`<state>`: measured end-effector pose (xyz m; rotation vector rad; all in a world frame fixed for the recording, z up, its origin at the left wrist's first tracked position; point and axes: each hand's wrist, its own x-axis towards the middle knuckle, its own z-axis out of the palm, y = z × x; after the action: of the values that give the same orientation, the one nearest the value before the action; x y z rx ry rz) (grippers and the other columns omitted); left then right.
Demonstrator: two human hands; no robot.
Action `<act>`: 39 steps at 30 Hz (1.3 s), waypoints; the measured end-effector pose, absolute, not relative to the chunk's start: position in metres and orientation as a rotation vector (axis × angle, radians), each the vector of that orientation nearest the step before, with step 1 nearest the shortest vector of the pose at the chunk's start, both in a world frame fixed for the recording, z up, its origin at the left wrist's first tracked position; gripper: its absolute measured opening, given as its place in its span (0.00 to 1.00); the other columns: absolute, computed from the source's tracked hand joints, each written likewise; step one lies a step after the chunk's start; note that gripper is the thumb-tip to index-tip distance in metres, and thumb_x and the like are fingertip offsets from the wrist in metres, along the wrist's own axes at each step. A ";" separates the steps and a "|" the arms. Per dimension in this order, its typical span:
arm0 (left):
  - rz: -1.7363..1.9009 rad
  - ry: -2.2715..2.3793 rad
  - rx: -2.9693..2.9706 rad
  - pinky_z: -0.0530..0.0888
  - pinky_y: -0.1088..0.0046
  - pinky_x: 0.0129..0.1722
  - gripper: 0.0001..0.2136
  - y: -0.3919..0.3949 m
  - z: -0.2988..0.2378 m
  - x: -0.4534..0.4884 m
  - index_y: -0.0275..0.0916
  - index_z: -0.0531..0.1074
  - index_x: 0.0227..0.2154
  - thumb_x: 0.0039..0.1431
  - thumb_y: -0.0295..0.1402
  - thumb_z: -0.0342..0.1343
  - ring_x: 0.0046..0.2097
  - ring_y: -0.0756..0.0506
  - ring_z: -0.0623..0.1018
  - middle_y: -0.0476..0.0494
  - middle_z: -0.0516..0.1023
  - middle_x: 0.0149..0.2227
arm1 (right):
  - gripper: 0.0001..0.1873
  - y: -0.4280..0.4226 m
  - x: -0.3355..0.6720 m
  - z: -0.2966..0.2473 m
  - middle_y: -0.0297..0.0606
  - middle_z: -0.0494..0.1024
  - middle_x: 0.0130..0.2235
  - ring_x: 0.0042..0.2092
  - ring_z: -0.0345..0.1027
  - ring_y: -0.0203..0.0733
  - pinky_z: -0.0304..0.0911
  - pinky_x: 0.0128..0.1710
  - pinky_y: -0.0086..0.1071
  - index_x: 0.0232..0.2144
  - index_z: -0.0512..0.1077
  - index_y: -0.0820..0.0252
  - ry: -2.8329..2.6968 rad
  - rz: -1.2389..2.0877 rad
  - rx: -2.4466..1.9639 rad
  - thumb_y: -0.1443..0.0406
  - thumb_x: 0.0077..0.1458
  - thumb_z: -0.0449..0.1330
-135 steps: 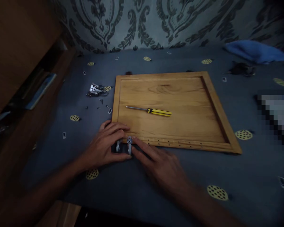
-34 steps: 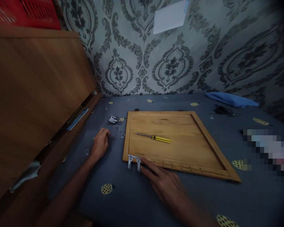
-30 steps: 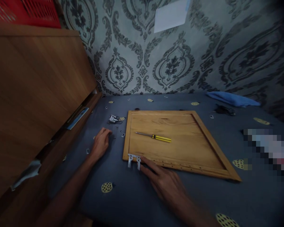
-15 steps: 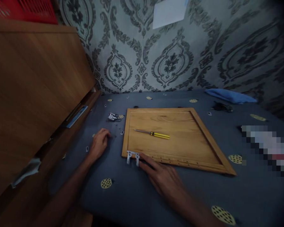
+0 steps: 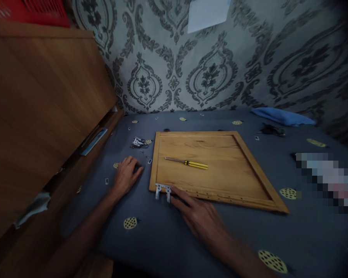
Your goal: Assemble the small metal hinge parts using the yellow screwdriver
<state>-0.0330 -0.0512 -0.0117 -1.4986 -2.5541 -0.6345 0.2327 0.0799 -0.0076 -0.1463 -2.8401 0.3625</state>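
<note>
My left hand (image 5: 126, 175) rests low over the patterned sheet, left of a framed wooden panel (image 5: 197, 146). Its thumb and index fingertips come together; whatever may be between them is too small to make out. Small screws (image 5: 144, 154) lie just beyond those fingertips. At the panel's near left corner sits a metal hinge (image 5: 163, 190), its two arms sticking out past the near edge. My right hand (image 5: 201, 216) holds the hinge's right side with its fingertips. On the panel lies a screwdriver (image 5: 188, 163) with a yellow and black handle.
More metal hinges (image 5: 139, 143) lie in a small pile left of the panel. A wooden cabinet (image 5: 46, 104) stands along the left. Toward the back right are a blue cloth (image 5: 282, 116) and a black object (image 5: 272, 130). Patterned wallpaper (image 5: 174, 73) covers the wall behind.
My left hand has shifted slightly right, toward the panel, and its fingertips have drawn together. My right hand, the hinge and the screwdriver look unmoved.
</note>
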 end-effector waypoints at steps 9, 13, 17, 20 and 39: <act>-0.583 -2.553 -1.496 0.70 0.61 0.45 0.06 -0.050 -0.011 -0.032 0.41 0.75 0.36 0.68 0.29 0.53 0.45 0.39 0.74 0.42 0.76 0.41 | 0.32 0.080 0.233 -0.009 0.41 0.76 0.63 0.48 0.83 0.47 0.81 0.40 0.35 0.56 0.76 0.51 -2.833 0.286 -0.127 0.80 0.55 0.54; -0.592 -2.533 -1.509 0.70 0.62 0.44 0.07 -0.050 -0.014 -0.034 0.41 0.74 0.36 0.68 0.28 0.52 0.44 0.39 0.74 0.42 0.77 0.40 | 0.35 0.080 0.232 -0.011 0.40 0.77 0.62 0.48 0.83 0.46 0.81 0.40 0.33 0.57 0.76 0.49 -2.826 0.267 -0.130 0.81 0.53 0.54; -0.587 -2.523 -1.523 0.69 0.62 0.44 0.08 -0.051 -0.015 -0.037 0.42 0.72 0.35 0.70 0.29 0.50 0.43 0.40 0.74 0.43 0.77 0.39 | 0.36 0.081 0.231 -0.016 0.41 0.76 0.62 0.47 0.83 0.47 0.81 0.38 0.36 0.58 0.76 0.50 -2.796 0.231 -0.109 0.82 0.51 0.53; -0.580 -2.525 -1.547 0.70 0.62 0.44 0.08 -0.052 -0.015 -0.039 0.42 0.70 0.35 0.70 0.30 0.48 0.43 0.40 0.74 0.43 0.76 0.39 | 0.37 0.081 0.231 -0.015 0.40 0.77 0.62 0.46 0.84 0.45 0.81 0.38 0.34 0.57 0.76 0.49 -2.829 0.177 -0.118 0.82 0.49 0.54; -0.619 -2.677 -2.006 0.72 0.66 0.42 0.05 -0.028 0.017 -0.087 0.40 0.71 0.29 0.61 0.30 0.55 0.37 0.43 0.74 0.46 0.74 0.33 | 0.31 0.077 0.231 0.006 0.41 0.73 0.65 0.51 0.81 0.46 0.79 0.44 0.38 0.57 0.76 0.51 -2.967 0.356 -0.197 0.80 0.57 0.54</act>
<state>-0.0867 -0.0275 0.0166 -2.0055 -2.6768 -0.6191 0.2312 0.0774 0.0063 -0.1970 -2.9674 0.3557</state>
